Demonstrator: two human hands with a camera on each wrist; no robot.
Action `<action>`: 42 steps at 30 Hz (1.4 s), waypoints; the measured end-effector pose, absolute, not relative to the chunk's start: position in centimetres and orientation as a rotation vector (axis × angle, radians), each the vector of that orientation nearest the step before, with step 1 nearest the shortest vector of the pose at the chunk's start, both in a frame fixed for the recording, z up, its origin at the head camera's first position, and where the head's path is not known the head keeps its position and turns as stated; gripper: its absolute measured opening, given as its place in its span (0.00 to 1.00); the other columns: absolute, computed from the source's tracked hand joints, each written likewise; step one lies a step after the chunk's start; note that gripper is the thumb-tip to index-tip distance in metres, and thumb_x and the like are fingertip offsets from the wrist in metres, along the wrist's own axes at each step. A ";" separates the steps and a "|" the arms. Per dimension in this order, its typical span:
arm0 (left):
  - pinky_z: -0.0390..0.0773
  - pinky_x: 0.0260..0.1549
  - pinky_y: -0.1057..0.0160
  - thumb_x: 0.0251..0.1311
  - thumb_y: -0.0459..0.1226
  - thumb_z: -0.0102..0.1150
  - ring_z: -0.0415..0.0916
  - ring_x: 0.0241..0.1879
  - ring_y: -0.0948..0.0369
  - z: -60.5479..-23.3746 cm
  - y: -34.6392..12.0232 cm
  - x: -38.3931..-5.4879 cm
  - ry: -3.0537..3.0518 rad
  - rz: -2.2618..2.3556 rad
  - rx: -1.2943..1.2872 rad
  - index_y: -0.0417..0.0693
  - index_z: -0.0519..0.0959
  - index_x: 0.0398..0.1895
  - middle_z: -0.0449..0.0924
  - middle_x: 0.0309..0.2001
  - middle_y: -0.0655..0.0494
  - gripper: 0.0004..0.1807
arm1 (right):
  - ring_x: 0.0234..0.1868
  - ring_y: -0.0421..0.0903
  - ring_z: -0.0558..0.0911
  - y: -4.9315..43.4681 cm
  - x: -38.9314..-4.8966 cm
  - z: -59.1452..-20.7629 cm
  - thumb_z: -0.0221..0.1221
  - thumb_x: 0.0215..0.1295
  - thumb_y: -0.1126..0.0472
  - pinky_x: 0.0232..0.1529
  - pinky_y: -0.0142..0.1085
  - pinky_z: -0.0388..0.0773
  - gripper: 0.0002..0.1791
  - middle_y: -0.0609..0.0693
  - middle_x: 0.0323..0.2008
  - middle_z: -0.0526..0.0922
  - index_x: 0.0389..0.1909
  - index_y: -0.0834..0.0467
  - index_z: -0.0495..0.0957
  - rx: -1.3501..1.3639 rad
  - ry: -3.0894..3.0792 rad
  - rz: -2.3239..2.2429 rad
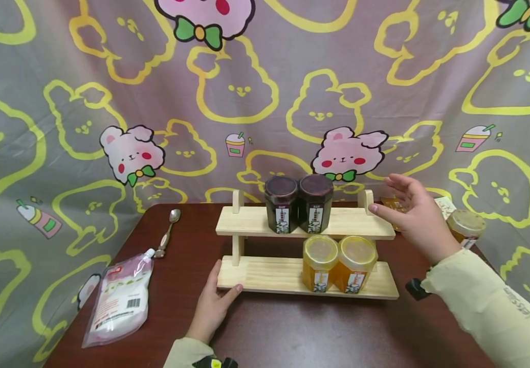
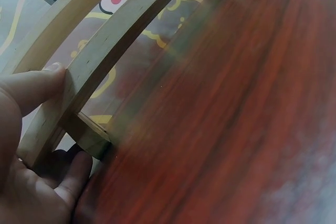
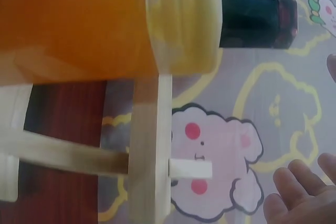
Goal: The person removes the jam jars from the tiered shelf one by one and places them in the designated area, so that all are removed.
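A two-tier wooden rack [image 1: 265, 276] stands on the table. My left hand [image 1: 211, 309] grips the left end of its lower shelf, with the thumb [image 2: 34, 87] on the front edge and fingers beneath. Two dark jars [image 1: 282, 204] [image 1: 315, 204] stand side by side on the upper shelf. Below them, two amber jars with yellow lids [image 1: 320, 263] [image 1: 356, 263] occupy the right half of the lower shelf. My right hand [image 1: 419, 220] is beside the upper shelf's right end, holding nothing. Its fingers [image 3: 299, 184] are extended, and its thumb overlaps that end in the head view.
On the left of the brown table [image 1: 311, 332] lie a white-and-pink spouted pouch [image 1: 122, 301] and a spoon [image 1: 168, 232]. Behind my right wrist stands another jar [image 1: 465, 227]; a brown packet [image 1: 391, 207] lies near the rack. A patterned curtain [image 1: 265, 128] hangs behind the table.
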State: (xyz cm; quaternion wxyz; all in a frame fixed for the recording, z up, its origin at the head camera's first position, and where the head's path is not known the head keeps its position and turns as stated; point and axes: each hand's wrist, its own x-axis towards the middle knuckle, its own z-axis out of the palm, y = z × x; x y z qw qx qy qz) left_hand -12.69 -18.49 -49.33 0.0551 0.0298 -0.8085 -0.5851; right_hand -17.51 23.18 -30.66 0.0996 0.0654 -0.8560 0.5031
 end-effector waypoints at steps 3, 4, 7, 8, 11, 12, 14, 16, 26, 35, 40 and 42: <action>0.53 0.71 0.41 0.59 0.37 0.72 0.51 0.75 0.42 -49.3 -18.5 -12.7 -2.447 -1.789 0.088 0.40 0.52 0.79 0.55 0.76 0.36 0.50 | 0.72 0.60 0.63 22.6 -17.5 -30.6 0.68 0.64 0.49 0.67 0.62 0.62 0.52 0.59 0.75 0.59 0.78 0.60 0.48 0.207 -2.547 1.478; 0.53 0.71 0.41 0.59 0.37 0.72 0.51 0.75 0.42 -49.3 -18.5 -12.7 -2.446 -1.791 0.087 0.40 0.52 0.79 0.55 0.76 0.36 0.50 | 0.72 0.60 0.64 22.3 -17.5 -30.5 0.68 0.64 0.48 0.66 0.62 0.62 0.52 0.59 0.75 0.59 0.78 0.60 0.48 0.212 -2.546 1.482; 0.53 0.71 0.42 0.59 0.37 0.72 0.51 0.75 0.43 -49.4 -18.6 -12.7 -2.444 -1.795 0.086 0.40 0.51 0.79 0.55 0.76 0.37 0.50 | 0.72 0.61 0.63 21.7 -17.4 -30.4 0.68 0.63 0.47 0.67 0.63 0.62 0.52 0.59 0.74 0.60 0.78 0.60 0.49 0.220 -2.547 1.492; 0.53 0.71 0.42 0.59 0.37 0.72 0.51 0.75 0.43 -49.5 -18.6 -12.7 -2.442 -1.797 0.084 0.40 0.51 0.79 0.55 0.76 0.37 0.50 | 0.73 0.61 0.62 21.4 -17.5 -30.4 0.69 0.63 0.47 0.68 0.63 0.60 0.52 0.59 0.75 0.60 0.78 0.59 0.49 0.224 -2.544 1.506; 0.53 0.71 0.42 0.59 0.37 0.72 0.51 0.75 0.43 -49.5 -18.6 -12.7 -2.437 -1.800 0.080 0.40 0.51 0.79 0.55 0.76 0.37 0.50 | 0.74 0.62 0.60 20.8 -17.7 -30.3 0.69 0.63 0.48 0.70 0.63 0.57 0.51 0.60 0.75 0.60 0.78 0.59 0.50 0.241 -2.537 1.543; 0.53 0.71 0.42 0.58 0.37 0.72 0.51 0.75 0.43 -49.5 -18.7 -12.7 -2.436 -1.801 0.078 0.40 0.51 0.79 0.55 0.76 0.37 0.50 | 0.74 0.62 0.59 20.5 -17.8 -30.3 0.69 0.63 0.48 0.70 0.62 0.56 0.51 0.60 0.75 0.60 0.78 0.59 0.50 0.253 -2.536 1.550; 0.53 0.71 0.42 0.58 0.37 0.72 0.51 0.75 0.43 -49.5 -18.7 -12.7 -2.434 -1.799 0.077 0.40 0.52 0.79 0.56 0.76 0.37 0.50 | 0.74 0.61 0.59 20.1 -17.9 -30.3 0.69 0.63 0.50 0.71 0.62 0.54 0.50 0.60 0.75 0.60 0.78 0.59 0.50 0.279 -2.534 1.562; 0.53 0.71 0.42 0.58 0.37 0.72 0.52 0.75 0.43 -49.5 -18.7 -12.7 -2.437 -1.796 0.077 0.40 0.52 0.79 0.56 0.76 0.37 0.50 | 0.74 0.61 0.59 19.7 -18.0 -30.3 0.69 0.63 0.50 0.72 0.61 0.53 0.50 0.60 0.75 0.60 0.77 0.60 0.51 0.301 -2.535 1.565; 0.54 0.71 0.42 0.58 0.36 0.72 0.52 0.75 0.43 -49.5 -18.7 -12.7 -2.436 -1.789 0.074 0.39 0.52 0.79 0.55 0.76 0.36 0.50 | 0.76 0.56 0.58 16.7 -18.5 -30.1 0.71 0.60 0.46 0.72 0.57 0.57 0.51 0.53 0.75 0.61 0.77 0.55 0.54 0.237 -2.538 1.710; 0.53 0.72 0.43 0.58 0.36 0.72 0.52 0.74 0.43 -49.5 -18.7 -12.8 -2.428 -1.788 0.066 0.38 0.52 0.78 0.56 0.75 0.36 0.50 | 0.66 0.55 0.72 14.8 -19.4 -30.0 0.71 0.58 0.40 0.68 0.53 0.67 0.52 0.54 0.69 0.69 0.76 0.57 0.57 0.276 -2.587 1.634; 0.52 0.72 0.44 0.58 0.36 0.72 0.52 0.75 0.43 -49.5 -18.6 -12.8 -2.412 -1.817 0.067 0.38 0.52 0.79 0.55 0.75 0.36 0.50 | 0.65 0.52 0.73 13.6 -20.2 -29.8 0.71 0.58 0.43 0.65 0.49 0.71 0.52 0.54 0.67 0.71 0.77 0.58 0.55 0.253 -2.561 1.704; 0.52 0.72 0.43 0.58 0.36 0.72 0.51 0.75 0.43 -49.6 -18.6 -12.9 -2.409 -1.825 0.068 0.38 0.51 0.79 0.55 0.76 0.36 0.50 | 0.65 0.51 0.73 13.3 -20.4 -29.8 0.72 0.58 0.44 0.65 0.48 0.71 0.52 0.54 0.66 0.71 0.77 0.57 0.55 0.227 -2.561 1.716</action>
